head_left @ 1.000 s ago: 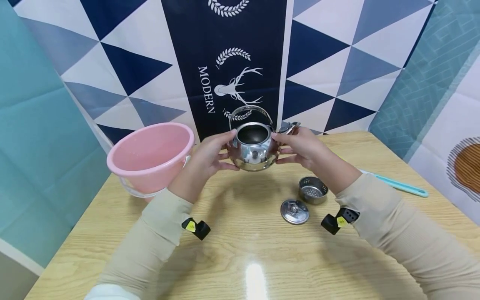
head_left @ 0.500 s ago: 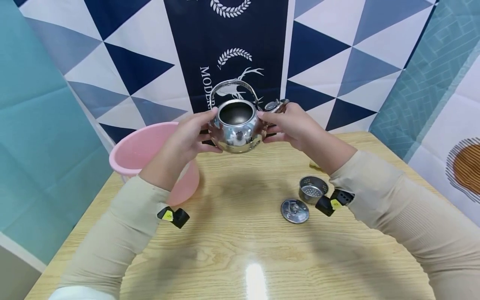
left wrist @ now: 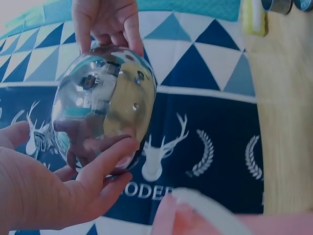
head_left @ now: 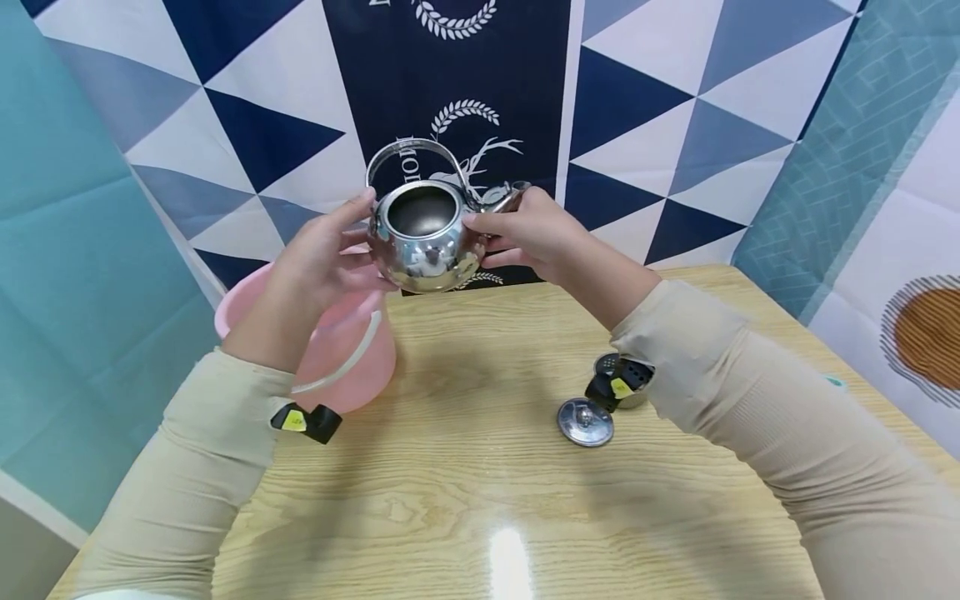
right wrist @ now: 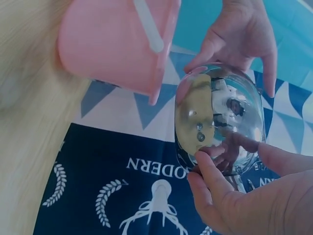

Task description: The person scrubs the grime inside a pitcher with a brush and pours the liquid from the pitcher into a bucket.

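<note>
Kettle (head_left: 427,258) is up in the air above the far part of the worktop (head_left: 465,483), near the bucket (head_left: 378,358), mouth facing up twd the wearer; exact tilt hard to tell. L hand (head_left: 315,258) has it by the side opp. the spout, thumb up by the rim, fingers spread and bent round the belly; R hand (head_left: 536,233) is curled on the spout side, thumb nr the rim, fingers lower down. Neither is fully closed, both have hold of the kettle.

Done so far: lid (head_left: 585,423) is off, lying on the worktop; strainer (head_left: 604,363) is out too, just beside it, partly hidden behind the R wrist cam. So kettle's prob. taken apart as far as it goes, & the handling/turning stage looks under way, approx. midway imo.

Left, judging by the loose parts: kettle not yet set down, strainer & lid not back in. Sponge (left wrist: 254,19), seen in the L wrist view, is in neither hand. Can't tell if there's water in the kettle or bucket.
</note>
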